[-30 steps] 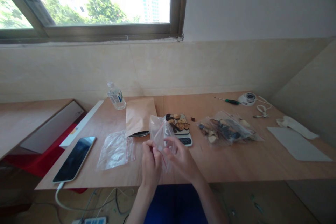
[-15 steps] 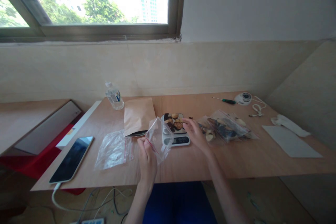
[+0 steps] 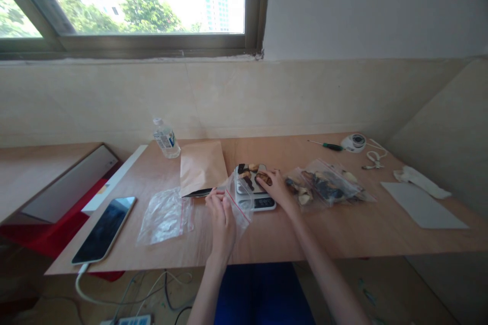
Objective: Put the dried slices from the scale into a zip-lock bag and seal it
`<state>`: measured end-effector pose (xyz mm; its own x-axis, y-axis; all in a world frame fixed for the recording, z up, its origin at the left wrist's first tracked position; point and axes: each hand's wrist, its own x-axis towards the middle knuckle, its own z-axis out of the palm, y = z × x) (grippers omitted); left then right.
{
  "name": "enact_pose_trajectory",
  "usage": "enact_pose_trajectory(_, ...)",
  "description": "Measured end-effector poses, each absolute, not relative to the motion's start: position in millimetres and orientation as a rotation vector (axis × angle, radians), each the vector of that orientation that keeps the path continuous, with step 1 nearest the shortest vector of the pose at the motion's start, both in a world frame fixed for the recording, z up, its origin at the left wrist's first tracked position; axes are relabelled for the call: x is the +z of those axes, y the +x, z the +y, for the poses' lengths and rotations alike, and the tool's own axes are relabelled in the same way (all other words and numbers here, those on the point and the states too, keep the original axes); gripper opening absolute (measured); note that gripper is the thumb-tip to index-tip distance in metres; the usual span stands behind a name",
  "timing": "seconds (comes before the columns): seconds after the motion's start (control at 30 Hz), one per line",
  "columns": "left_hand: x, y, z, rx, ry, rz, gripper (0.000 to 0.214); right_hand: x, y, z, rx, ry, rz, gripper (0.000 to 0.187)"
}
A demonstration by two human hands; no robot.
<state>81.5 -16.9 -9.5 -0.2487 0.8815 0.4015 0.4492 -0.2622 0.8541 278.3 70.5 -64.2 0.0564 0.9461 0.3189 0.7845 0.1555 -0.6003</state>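
Small clear zip bag (image 3: 239, 202) held up just off the tabletop (image 3: 290, 236), right in front of the scale (image 3: 254, 188), mouth open toward it. Looks empty so far, as far as can be told through the plastic. Left hand (image 3: 221, 216) pinching the bag's red-striped rim, fingers closed on it. Right hand (image 3: 277, 189) down on the dried slices (image 3: 252, 174) piled on the scale, fingers curled onto a piece; can't tell if actually gripped yet. So: weighed pile sitting ready, bag opened, nothing moved across yet, by the look of it. Whole pile left to go in, then the seal. Off to the right, a bigger bag of slices (image 3: 328, 187). To the left, a brown paper pouch (image 3: 201, 166) and more flat empty zip bags (image 3: 166, 216).
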Motion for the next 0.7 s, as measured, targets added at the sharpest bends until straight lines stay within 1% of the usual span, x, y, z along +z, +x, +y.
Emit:
enact_pose_trajectory(0.2,-13.6,90.2,-11.1,1.581,1.479,1.517,0.024,-77.1,283.8,74.1,0.368,-1.55,-1.512,0.043)
enact_pose_trajectory(0.33,-16.9,93.7,-12.5,1.592,1.434,1.534,0.024,-72.9,284.8,73.0,0.422,-1.491,-1.436,0.038)
enact_pose_trajectory(0.5,-22.9,97.9,-15.5,1.54,1.502,1.517,0.023,-68.7,287.8,71.4,0.575,-1.473,-1.35,0.036)
enact_pose_trajectory(0.6,-25.7,100.9,-15.9,1.54,1.519,1.501,0.023,-61.6,286.9,68.8,0.625,-1.446,-1.312,0.037)
enact_pose_trajectory(0.7,-26.3,104.3,-14.6,1.55,1.506,1.481,0.023,-40.8,279.1,61.5,0.664,-1.373,-1.279,0.036)
